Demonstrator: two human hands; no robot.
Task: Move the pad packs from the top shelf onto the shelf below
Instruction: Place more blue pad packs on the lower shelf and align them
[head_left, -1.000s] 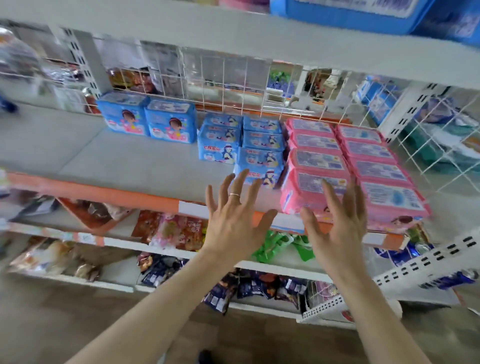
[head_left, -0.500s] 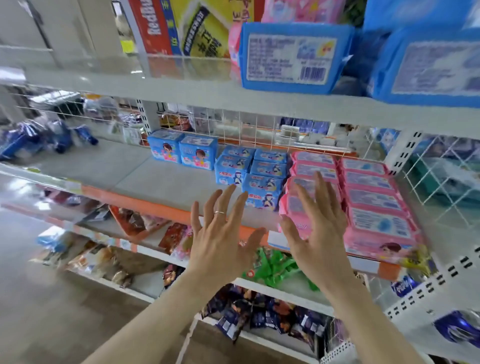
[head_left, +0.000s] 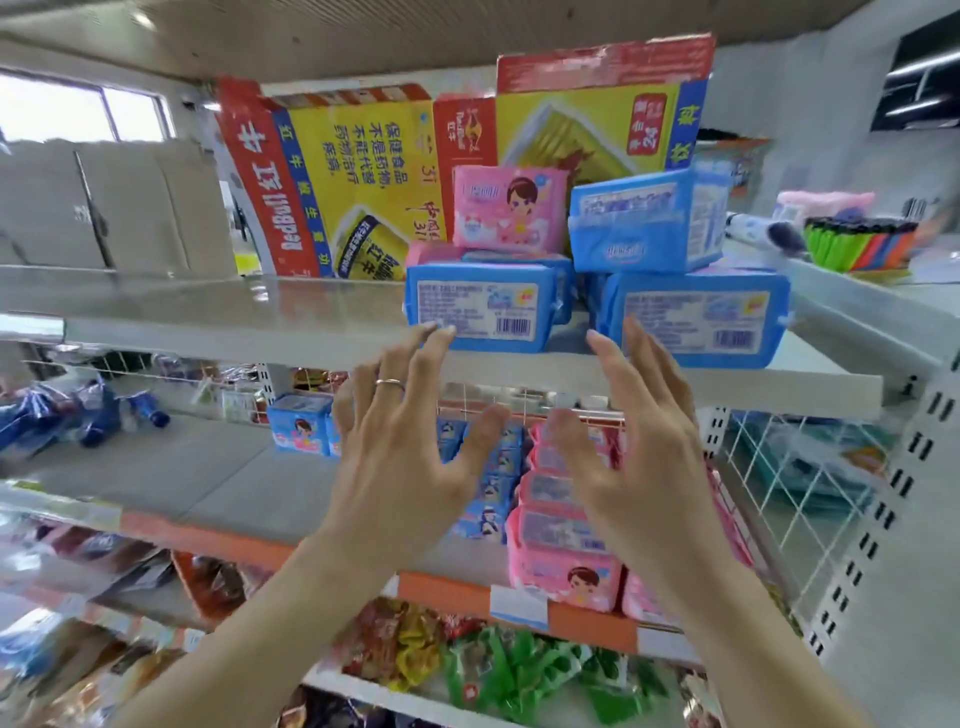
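Glossy blue brick-shaped pad packs (head_left: 488, 306) on smooth top shelf (head_left: 208, 325); left hand (head_left: 400, 457) and right hand (head_left: 639, 467) near, each grip apart

You faced an inverted carton (head_left: 363, 171) on the top shelf (head_left: 208, 332) reading "RedBull" and "红牛"; print on the pad packs (head_left: 483, 306) was illegible.

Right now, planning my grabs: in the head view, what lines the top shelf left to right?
Brown cardboard boxes, left blue barcoded pad pack, right blue barcoded pad pack.
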